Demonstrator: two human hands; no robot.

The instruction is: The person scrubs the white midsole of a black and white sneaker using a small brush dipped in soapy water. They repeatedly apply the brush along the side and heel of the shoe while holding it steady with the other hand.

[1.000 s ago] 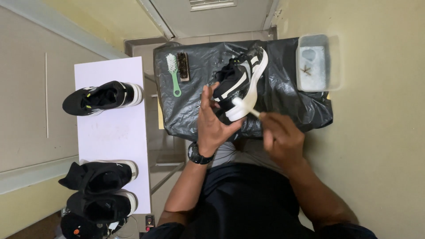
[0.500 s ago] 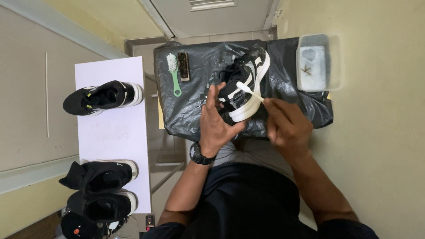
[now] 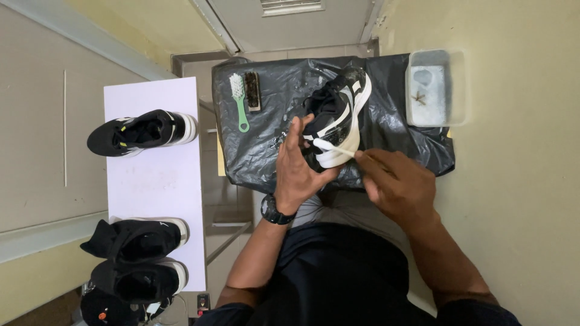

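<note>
Black-and-white sneaker (image 3: 338,118) tilted on its side, upper centre of frame; thin white toothbrush (image 3: 334,148) lies across its white sole.

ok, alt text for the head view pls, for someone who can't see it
Seen from above, a person's left hand holds a black and white sneaker over a table covered in black plastic sheet, while the right hand works a small white brush against its sole. A green brush and clear tub sit nearby; three dark shoes rest on a white table to the left.

Our left hand (image 3: 299,172): wrist watched, fingers raised, cupped in a grip. Our right hand (image 3: 396,184): fingers pinched together, forearm bent inward.
</note>
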